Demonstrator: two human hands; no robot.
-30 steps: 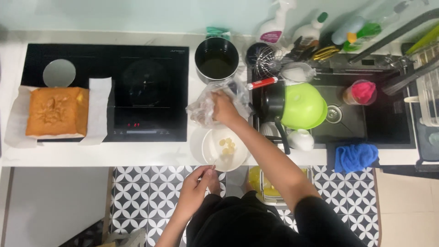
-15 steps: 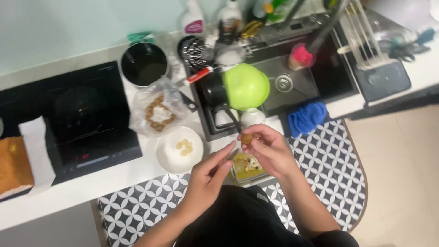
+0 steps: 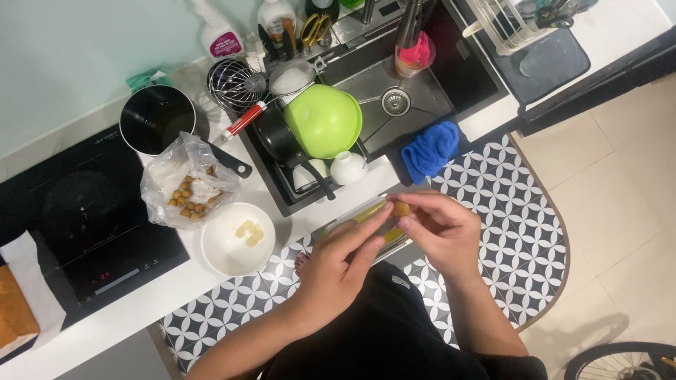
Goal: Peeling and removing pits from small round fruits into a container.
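Kitchen counter [image 3: 176, 295] | both hands, left hand [image 3: 338, 271] and right hand [image 3: 440, 232], pinch one small nut [image 3: 401, 209], seemingly peeling | container [image 3: 366, 225] beneath catches scraps

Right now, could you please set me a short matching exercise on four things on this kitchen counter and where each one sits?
Things:
1. green bowl
2. blue cloth
3. plastic bag of small brown fruits
4. small brown fruit

Places:
A. draped over the sink's front edge
B. on the counter beside the black pot
C. upside down in the sink
D. pinched between the left hand and right hand

Pairs: 1-C, 2-A, 3-B, 4-D
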